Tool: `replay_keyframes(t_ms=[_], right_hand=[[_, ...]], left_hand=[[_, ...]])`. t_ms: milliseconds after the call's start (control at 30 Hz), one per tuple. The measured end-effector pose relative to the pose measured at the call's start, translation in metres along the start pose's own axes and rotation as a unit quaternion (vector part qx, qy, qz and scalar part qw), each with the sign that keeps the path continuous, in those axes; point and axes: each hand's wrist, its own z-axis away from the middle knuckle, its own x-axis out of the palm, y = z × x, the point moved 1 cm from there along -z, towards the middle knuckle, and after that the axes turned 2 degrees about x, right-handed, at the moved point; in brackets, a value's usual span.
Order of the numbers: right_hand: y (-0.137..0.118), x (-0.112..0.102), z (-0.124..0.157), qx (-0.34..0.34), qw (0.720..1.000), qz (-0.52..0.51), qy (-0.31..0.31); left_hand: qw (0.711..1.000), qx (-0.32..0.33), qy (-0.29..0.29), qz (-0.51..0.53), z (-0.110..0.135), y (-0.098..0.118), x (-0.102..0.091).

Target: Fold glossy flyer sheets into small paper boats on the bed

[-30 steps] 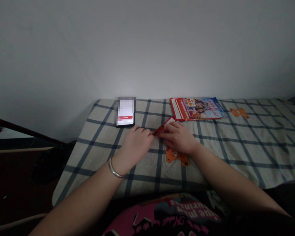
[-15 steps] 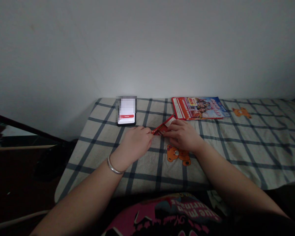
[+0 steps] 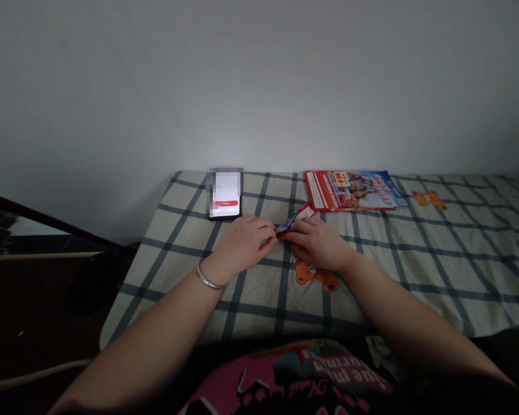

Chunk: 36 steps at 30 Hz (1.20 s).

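A small folded piece of red, white and blue paper [image 3: 294, 218] lies on a checked cloth [image 3: 415, 253] between my two hands. My left hand [image 3: 243, 241], with a silver bangle [image 3: 207, 279] on the wrist, pinches its near end with closed fingers. My right hand [image 3: 317, 243] is closed over the paper's right side, fingers pressing it down. Most of the paper is hidden under my fingers.
A lit phone [image 3: 225, 193] lies at the back left of the cloth. A red and blue leaflet [image 3: 352, 189] lies at the back right by the wall. Bear prints [image 3: 315, 275] dot the cloth. The cloth's left edge drops to a dark floor.
The paper has been folded smaller and now shows a blue face where it was red. Both hands have drawn closer together over it.
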Motion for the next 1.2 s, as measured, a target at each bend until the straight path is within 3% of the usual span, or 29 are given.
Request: replay_keyframes(t_ms=[167,467,633,733,900,1200], right_hand=[[0.002,0.001,0.0,0.004,1.0,-0.008,0.01],[0.003,0.002,-0.001,0.04,0.998,-0.007,0.048],[0.02,-0.005,0.006,0.186,0.972,0.036,0.14],[0.036,-0.006,0.013,0.233,0.964,0.006,0.132],[0.043,0.002,0.014,0.19,0.977,-0.023,0.096],[0.026,0.003,0.003,0.081,0.995,-0.006,0.062]], left_hand=[[1.0,0.001,0.008,-0.01,0.001,0.001,0.001],[0.996,0.017,-0.028,-0.085,0.001,0.009,0.002],[0.995,-0.009,-0.024,-0.1,0.0,0.017,0.002],[0.994,-0.028,-0.015,-0.106,0.0,0.018,0.0],[0.986,-0.08,0.013,-0.144,0.002,0.009,-0.003],[0.994,-0.013,-0.022,-0.102,-0.001,0.002,0.001]])
